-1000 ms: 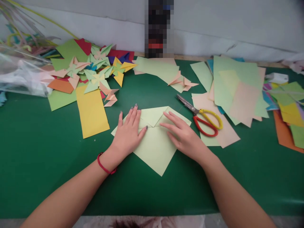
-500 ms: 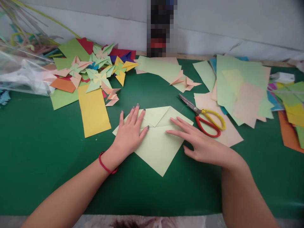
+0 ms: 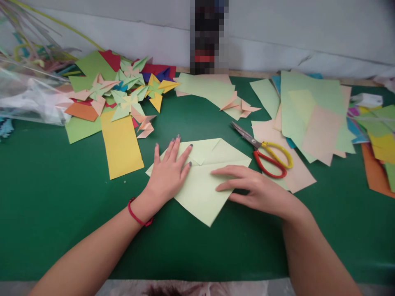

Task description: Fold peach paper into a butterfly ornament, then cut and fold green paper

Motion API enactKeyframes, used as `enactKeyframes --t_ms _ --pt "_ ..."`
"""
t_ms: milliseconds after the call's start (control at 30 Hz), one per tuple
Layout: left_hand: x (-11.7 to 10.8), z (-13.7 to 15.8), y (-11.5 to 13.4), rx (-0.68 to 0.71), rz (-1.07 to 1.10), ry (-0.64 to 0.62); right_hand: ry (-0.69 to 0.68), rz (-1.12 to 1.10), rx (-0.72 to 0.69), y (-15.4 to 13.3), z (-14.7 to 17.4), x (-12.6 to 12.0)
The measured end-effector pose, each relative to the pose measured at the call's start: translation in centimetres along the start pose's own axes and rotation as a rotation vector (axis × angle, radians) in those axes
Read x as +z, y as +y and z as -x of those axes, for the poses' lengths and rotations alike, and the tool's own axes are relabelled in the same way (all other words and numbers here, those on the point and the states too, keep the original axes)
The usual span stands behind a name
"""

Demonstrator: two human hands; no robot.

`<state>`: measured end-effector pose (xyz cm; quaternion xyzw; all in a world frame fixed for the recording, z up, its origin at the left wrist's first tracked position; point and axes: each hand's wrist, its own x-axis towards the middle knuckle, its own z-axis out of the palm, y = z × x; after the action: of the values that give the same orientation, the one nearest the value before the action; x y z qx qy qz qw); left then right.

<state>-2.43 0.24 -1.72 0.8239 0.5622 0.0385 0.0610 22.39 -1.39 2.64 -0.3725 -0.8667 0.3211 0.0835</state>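
Observation:
A pale green sheet of paper (image 3: 206, 193) lies on the green table, its upper part folded over and its lower corner pointing at me. The lower edge curves slightly, as if raised off the table. My left hand (image 3: 168, 174) rests flat on the sheet's left side, fingers spread. On the right, my right hand (image 3: 249, 187) has its fingers over the sheet's lower right edge. Its thumb meets that edge from below, with the tip partly hidden, so the paper sits between thumb and fingers. Scissors (image 3: 262, 150) with one yellow and one red handle lie beyond the right hand.
Folded paper stars (image 3: 129, 100) pile up at the back left, near a yellow paper strip (image 3: 122, 144). Small pink folded pieces (image 3: 242, 107) sit at the back. Pale sheets (image 3: 311, 119) are stacked at the right. A clear plastic bag (image 3: 29, 98) lies far left.
My right hand has drawn closer to me and its thumb has come in to the paper's lower right edge. The lower corner has shifted slightly. The left hand stays nearly still.

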Motion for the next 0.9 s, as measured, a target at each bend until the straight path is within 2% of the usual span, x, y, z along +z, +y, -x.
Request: enactKeyframes --t_ms 233,367,567,767,900 --pt "-0.2 -0.5 0.2 0.013 -0.017 0.121 0.083 -0.117 0.055 -0.1 -0.7 0.5" --pt "-0.1 -1.1 0.0 0.119 0.062 0.192 0.089 -0.151 0.064 0.0 -0.8 0.5" --pt "0.2 -1.9 0.0 0.346 0.244 0.059 0.067 -0.173 0.066 -0.2 -0.8 0.4" --pt "0.0 -2.6 -0.1 0.301 0.271 0.010 0.059 -0.186 0.072 -0.2 -0.8 0.4" --pt "0.2 -2.9 0.0 0.335 0.205 0.003 0.067 -0.181 0.068 -0.3 -0.8 0.4"
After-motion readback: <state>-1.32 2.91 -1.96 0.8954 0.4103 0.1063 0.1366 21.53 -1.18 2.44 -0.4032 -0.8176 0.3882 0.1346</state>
